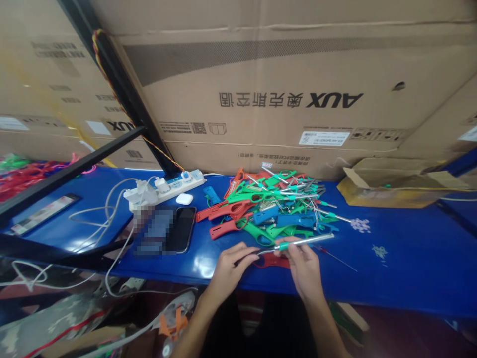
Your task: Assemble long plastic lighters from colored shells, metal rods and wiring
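Observation:
Between my hands is a slim silver lighter tube (pixel 313 239) with a green collar and a thin wire and dark piece at its left end. My right hand (pixel 306 271) is closed around the tube near the collar. With thumb and fingers pinched, my left hand (pixel 234 271) holds the wire end. A red plastic lighter shell (pixel 276 261) lies on the blue table just under the tube, partly hidden by my hands. Right behind them is a heap of red, green and blue lighter shells (pixel 257 199), mixed with more silver tubes.
An open cardboard box (pixel 387 191) stands at the back right. To the left are a phone (pixel 185 229), a white case (pixel 184 199) and a power strip (pixel 175 189) with loose cables. A thin red-ended rod (pixel 337 259) and small pale bits (pixel 359 225) lie rightward. Large cartons (pixel 261 64) wall the back.

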Demonstrator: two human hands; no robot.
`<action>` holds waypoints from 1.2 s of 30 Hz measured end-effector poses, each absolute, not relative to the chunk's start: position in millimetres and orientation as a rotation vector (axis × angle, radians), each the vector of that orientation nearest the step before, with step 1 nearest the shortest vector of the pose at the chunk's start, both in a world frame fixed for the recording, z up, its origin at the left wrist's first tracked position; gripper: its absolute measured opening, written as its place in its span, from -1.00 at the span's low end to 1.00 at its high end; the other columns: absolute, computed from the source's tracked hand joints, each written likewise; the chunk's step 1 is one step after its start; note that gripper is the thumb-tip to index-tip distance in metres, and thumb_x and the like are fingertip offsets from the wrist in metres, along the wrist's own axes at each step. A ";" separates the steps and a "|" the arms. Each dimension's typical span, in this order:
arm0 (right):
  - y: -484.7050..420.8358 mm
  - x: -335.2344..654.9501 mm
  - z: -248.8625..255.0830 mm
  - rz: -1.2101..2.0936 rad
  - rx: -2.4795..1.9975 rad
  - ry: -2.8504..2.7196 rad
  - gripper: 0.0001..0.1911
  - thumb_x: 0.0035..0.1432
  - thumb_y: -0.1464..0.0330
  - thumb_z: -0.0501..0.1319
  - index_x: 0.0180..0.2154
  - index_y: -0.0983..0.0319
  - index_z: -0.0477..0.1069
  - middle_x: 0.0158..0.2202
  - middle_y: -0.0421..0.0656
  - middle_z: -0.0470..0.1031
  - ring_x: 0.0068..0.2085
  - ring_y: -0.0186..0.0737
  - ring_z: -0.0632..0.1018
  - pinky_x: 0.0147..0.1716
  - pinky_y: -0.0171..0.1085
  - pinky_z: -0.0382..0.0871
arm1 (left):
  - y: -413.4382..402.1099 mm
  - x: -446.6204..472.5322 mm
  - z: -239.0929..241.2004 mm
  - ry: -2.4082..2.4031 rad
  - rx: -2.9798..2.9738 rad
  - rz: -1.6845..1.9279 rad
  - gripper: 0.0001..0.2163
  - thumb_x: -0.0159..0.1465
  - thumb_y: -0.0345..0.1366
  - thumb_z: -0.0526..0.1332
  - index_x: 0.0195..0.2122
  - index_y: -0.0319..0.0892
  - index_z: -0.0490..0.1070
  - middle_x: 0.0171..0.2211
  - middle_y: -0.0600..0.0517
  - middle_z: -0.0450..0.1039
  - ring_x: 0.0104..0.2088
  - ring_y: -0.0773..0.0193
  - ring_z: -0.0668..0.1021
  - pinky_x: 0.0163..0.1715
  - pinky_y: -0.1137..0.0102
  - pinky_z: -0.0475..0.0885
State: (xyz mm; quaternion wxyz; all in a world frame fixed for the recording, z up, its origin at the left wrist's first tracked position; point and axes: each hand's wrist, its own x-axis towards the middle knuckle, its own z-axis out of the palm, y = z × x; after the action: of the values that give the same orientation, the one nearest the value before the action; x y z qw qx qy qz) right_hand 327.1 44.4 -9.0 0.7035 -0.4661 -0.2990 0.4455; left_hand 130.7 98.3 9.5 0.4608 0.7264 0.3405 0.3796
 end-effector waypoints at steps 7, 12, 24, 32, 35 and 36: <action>44.4 325.9 -4.8 0.991 -1.044 -0.680 -0.73 0.20 0.13 0.40 -0.22 0.20 0.60 -0.22 -0.07 0.65 -0.36 -0.17 0.61 -0.27 -0.12 0.55 | 96.0 130.3 10.0 0.885 1.828 0.914 -0.71 0.45 -0.13 0.20 0.00 -0.12 0.64 -0.40 0.02 0.40 -0.38 0.29 0.46 -0.37 0.44 0.32; 43.2 326.0 -7.2 0.992 -1.037 -0.686 -0.73 0.23 0.13 0.38 -0.20 0.19 0.59 -0.22 -0.08 0.64 -0.36 -0.18 0.61 -0.28 -0.15 0.55 | 95.8 129.5 9.3 0.891 1.802 0.917 -0.73 0.43 -0.15 0.24 0.03 -0.10 0.62 -0.37 0.03 0.40 -0.41 0.33 0.41 -0.41 0.46 0.29; 42.6 326.4 -11.4 0.993 -1.045 -0.714 -0.73 0.25 0.15 0.37 -0.16 0.21 0.59 -0.16 -0.05 0.65 -0.30 -0.16 0.62 -0.21 -0.14 0.54 | 96.0 132.4 11.3 0.963 1.746 0.857 -0.72 0.38 -0.12 0.26 -0.08 -0.19 0.65 -0.46 0.05 0.53 -0.49 0.33 0.45 -0.48 0.48 0.31; 41.5 325.2 -8.3 0.996 -1.019 -0.700 -0.74 0.29 0.13 0.33 -0.15 0.18 0.55 -0.15 -0.07 0.63 -0.31 -0.19 0.61 -0.24 -0.16 0.53 | 96.9 131.4 14.5 0.927 1.767 0.867 -0.73 0.41 -0.11 0.23 -0.20 -0.15 0.67 -0.36 -0.01 0.61 -0.36 0.24 0.57 -0.30 0.42 0.42; 41.5 325.4 -7.9 1.002 -1.007 -0.695 -0.75 0.29 0.14 0.33 -0.15 0.18 0.53 -0.15 -0.07 0.62 -0.31 -0.19 0.61 -0.25 -0.17 0.53 | 97.9 130.8 14.2 0.916 1.776 0.879 -0.72 0.40 -0.09 0.25 -0.21 -0.15 0.68 -0.39 -0.01 0.59 -0.38 0.23 0.55 -0.34 0.42 0.40; 41.5 325.3 -7.6 1.005 -1.003 -0.695 -0.75 0.29 0.15 0.33 -0.15 0.18 0.53 -0.16 -0.07 0.61 -0.31 -0.19 0.61 -0.25 -0.17 0.53 | 98.0 130.6 13.4 0.915 1.776 0.884 -0.72 0.40 -0.09 0.26 -0.22 -0.15 0.68 -0.40 -0.01 0.59 -0.38 0.24 0.55 -0.34 0.42 0.40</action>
State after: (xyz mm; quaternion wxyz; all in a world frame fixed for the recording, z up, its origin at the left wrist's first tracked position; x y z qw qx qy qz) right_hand 325.3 41.5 -7.6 0.7034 -0.4509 -0.3124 0.4519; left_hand 130.6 98.0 13.4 0.4604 0.7217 0.3716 0.3593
